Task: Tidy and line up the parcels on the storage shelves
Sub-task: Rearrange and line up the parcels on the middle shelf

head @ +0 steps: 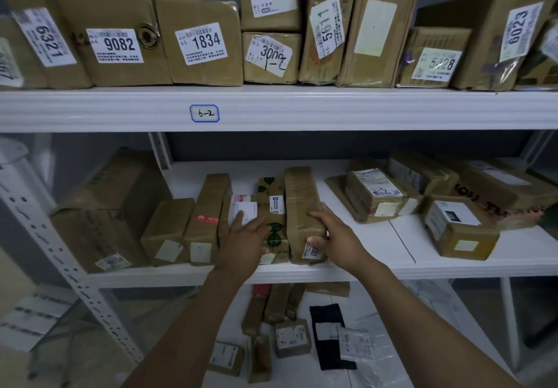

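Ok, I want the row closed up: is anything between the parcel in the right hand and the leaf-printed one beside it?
Nothing visible. The taped brown parcel gripped by the right hand stands directly beside the leaf-printed parcel; the left hand lies over that neighbour, not between them.

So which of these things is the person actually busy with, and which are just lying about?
In the job: right hand gripping the tall brown parcel; left hand resting across the white-labelled parcel and leaf-printed parcel; middle shelf.
Lying about: parcel 1834 on the upper shelf; shelf tag 6-2; black packet down below.
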### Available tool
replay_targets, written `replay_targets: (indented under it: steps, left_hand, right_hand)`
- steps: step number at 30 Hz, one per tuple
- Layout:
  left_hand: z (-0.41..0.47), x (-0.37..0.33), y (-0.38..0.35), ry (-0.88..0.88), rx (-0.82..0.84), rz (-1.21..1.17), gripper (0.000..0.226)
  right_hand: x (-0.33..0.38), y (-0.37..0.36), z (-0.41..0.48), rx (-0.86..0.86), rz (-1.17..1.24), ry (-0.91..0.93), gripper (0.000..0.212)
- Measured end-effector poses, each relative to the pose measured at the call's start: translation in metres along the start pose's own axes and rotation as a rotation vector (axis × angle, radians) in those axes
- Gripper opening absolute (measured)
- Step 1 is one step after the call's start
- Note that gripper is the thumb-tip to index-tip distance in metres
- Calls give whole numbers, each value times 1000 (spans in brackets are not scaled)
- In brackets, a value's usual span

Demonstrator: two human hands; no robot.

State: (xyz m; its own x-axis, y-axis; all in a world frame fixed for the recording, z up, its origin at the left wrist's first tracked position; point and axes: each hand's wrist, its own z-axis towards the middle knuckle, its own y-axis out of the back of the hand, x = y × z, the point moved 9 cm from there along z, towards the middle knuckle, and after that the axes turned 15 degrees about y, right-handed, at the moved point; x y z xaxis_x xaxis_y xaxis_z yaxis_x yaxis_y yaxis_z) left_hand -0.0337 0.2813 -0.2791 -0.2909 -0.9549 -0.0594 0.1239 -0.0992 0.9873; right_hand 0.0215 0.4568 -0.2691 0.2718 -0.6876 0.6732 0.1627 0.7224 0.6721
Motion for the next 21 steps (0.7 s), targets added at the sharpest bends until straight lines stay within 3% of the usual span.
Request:
replay_targets:
  steps: [5, 14, 17, 21]
  left_hand:
    - [-5, 0, -3, -6, 6, 93, 68]
    - [-4, -34, 29, -35, -1, -66, 69]
    - [-5, -66, 50, -58, -54, -72, 65]
    - [0, -117, 66, -78, -87, -52, 55]
  right_hand:
    - [-1, -6, -2, -19, -7, -3, 59]
    - [8, 5, -3, 171, -119, 20, 72]
    - [3, 34, -8, 201, -278, 26, 72]
    - [-21, 91, -18, 262, -607, 62, 52]
